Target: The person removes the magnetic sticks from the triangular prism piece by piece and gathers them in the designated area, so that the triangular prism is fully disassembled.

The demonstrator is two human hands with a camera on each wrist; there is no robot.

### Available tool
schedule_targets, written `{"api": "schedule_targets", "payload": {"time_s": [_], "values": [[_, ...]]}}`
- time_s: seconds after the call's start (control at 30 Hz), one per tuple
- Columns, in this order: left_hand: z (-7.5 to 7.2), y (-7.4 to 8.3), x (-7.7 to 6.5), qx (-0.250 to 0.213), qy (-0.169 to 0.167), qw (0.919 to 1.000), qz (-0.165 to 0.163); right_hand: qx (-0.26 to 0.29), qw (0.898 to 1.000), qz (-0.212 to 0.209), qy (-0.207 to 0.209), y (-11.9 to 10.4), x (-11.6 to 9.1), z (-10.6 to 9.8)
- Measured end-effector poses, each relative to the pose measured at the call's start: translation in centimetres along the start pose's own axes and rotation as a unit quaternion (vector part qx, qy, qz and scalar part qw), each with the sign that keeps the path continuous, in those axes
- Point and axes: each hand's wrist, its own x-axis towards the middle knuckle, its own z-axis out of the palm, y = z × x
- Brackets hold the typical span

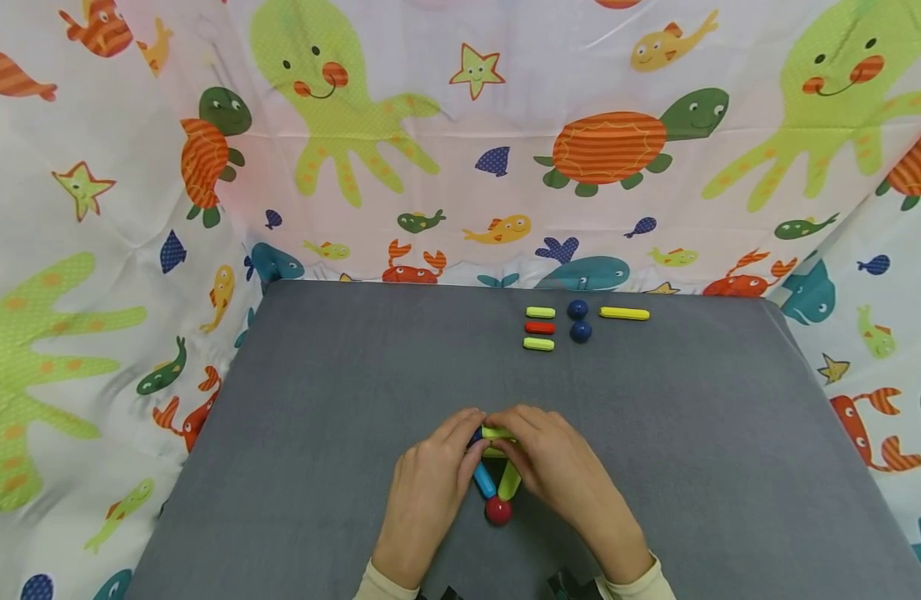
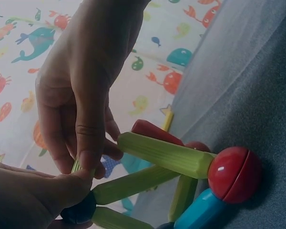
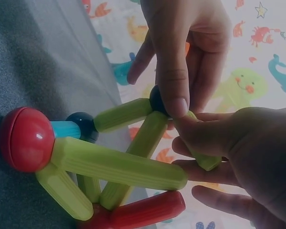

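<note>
A model of magnetic sticks and balls stands on the table, with a red ball [image 1: 498, 511], a blue stick [image 1: 484, 480] and light green sticks [image 3: 119, 162]. At its top, my left hand [image 1: 432, 487] grips a dark blue ball [image 2: 79, 208] between thumb and fingers. My right hand [image 1: 565, 467] pinches a short light green stick [image 3: 205, 156] against that ball. A longer light green stick [image 2: 164, 155] slants up from the red ball, its upper end free. A red stick [image 3: 150, 209] juts from another red ball [image 3: 95, 217] low in the model. Fingers partly cover the dark blue ball.
Toward the back of the grey table [image 1: 340, 375] lie two short light green sticks [image 1: 540, 312], a short red stick [image 1: 539, 328], two dark blue balls [image 1: 580, 332] and a longer yellow stick [image 1: 623, 313]. A sea-animal curtain [image 1: 445, 108] hangs behind and at both sides.
</note>
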Motion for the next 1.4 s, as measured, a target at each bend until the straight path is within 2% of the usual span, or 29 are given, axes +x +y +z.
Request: {"api": "schedule_targets", "payload": {"time_s": [0.33,0.57,0.8,1.03,1.4], "values": [[-0.1,-0.2,0.0,-0.002,-0.007,1.0,-0.002,-0.033,0.999,0.001,-0.004,-0.3,0.3,-0.1],[-0.1,-0.2,0.0,0.003,0.0,1.0,0.005,-0.025,1.0,0.009,0.004,0.5,0.4,-0.8],[-0.1,-0.3,0.1,0.004,-0.001,1.0,0.007,-0.017,0.998,0.026,0.047,3.0,0.6,-1.7],[0.1,-0.3,0.1,0.008,0.001,0.9999,0.013,-0.011,0.996,0.063,0.064,6.2,0.4,-1.2],[0.2,-0.3,0.0,0.002,0.004,0.9999,0.009,0.0,0.992,0.126,0.026,10.0,1.1,0.0]]}}
